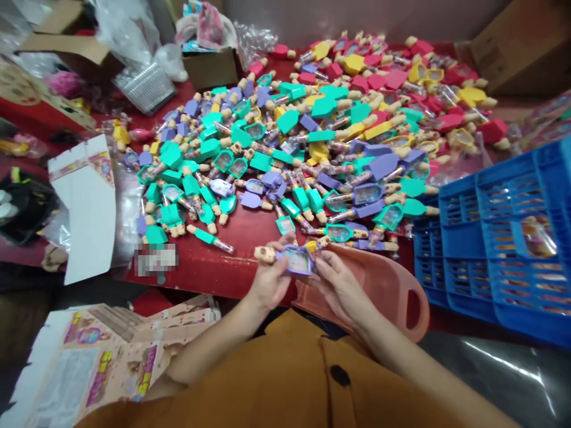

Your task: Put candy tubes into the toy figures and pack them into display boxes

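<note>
My left hand (270,278) and my right hand (339,291) meet in front of me, and both grip a purple plastic toy case (297,260) with a clear window. A tan knobbed end (264,254) sticks out past my left fingers. Just beyond my right fingers lies a yellow-and-tan toy piece (317,244), and I cannot tell whether it is joined to the case. A large heap of similar toys (267,142) in teal, purple, red and yellow, with clear tubes, covers the red table (200,267) ahead of my hands.
A salmon plastic tub (383,291) sits under my right forearm. Blue plastic crates (486,238) stand at the right. Printed cardboard packaging (111,356) lies at the lower left, with a white card box (87,208) beyond it. Cardboard boxes and plastic bags line the far side.
</note>
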{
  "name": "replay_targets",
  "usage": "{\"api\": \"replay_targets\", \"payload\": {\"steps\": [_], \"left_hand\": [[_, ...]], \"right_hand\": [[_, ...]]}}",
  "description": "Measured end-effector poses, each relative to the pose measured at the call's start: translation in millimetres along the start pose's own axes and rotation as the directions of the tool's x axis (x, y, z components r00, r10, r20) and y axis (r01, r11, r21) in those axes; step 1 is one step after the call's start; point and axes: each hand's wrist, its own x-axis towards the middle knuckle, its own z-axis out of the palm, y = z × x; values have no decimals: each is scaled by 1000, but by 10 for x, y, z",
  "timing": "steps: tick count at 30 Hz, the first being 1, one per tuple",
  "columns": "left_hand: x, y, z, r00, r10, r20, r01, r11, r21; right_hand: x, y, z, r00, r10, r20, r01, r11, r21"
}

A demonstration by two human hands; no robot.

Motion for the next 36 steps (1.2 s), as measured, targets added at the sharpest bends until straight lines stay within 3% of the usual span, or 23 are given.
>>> {"api": "replay_targets", "payload": {"steps": [1, 3, 6, 8, 10, 12, 14, 16, 19, 21, 24, 26, 28, 33, 36], "left_hand": [[-48, 1, -15, 996, 26, 91, -36, 993, 110], [-126, 49, -46, 967, -37, 254, -38, 958, 284], [-215, 185, -72, 896, -252, 365, 174, 957, 233], [-264, 267, -70, 872, -400, 281, 362, 915, 177], [-302, 310, -59, 826, -552, 119, 512, 821, 254], [-325, 322, -49, 762, -647, 18, 602, 719, 347], [-332, 332, -42, 732, -681, 28, 624, 686, 375], [-327, 366, -36, 745, -664, 63, 589, 700, 404], [-302, 456, -7, 765, -638, 91, 498, 675, 545], [-281, 512, 30, 732, -673, 102, 451, 592, 668], [-265, 564, 102, 635, -763, 119, 371, 437, 820], [-275, 582, 147, 578, -806, 128, 301, 356, 885], [-294, 590, 185, 561, -818, 127, 210, 289, 934], [-346, 559, 244, 646, -755, 108, -67, 85, 994], [-389, 504, 225, 656, -740, 147, -148, 64, 987]], "right_hand": [[10, 7, 15, 1000, -3, -1, 3, 1000, -31], [19, 19, 0, 999, -40, -34, 35, 993, -116], [-2, 24, -55, 985, -145, -97, 117, 962, -247], [-40, 23, -58, 975, -191, -116, 147, 939, -310], [-94, 16, -34, 971, -223, -83, 172, 900, -400], [-152, -16, -26, 972, -234, -11, 200, 854, -480], [-207, -99, -79, 968, -243, 68, 239, 799, -552], [-257, -242, -200, 942, -301, 151, 322, 671, -668], [-326, -500, -392, 812, -363, 456, 555, 241, -796], [-367, -631, -439, 691, -267, 672, 688, -43, -724], [-427, -708, -372, 566, -123, 815, 769, -277, -576], [-476, -696, -300, 505, -85, 859, 790, -355, -500], [-533, -664, -254, 478, -64, 876, 788, -408, -460], [-634, -629, -261, 519, -56, 853, 767, -411, -493], [-638, -616, -269, 540, 7, 842, 798, -321, -510]]}}
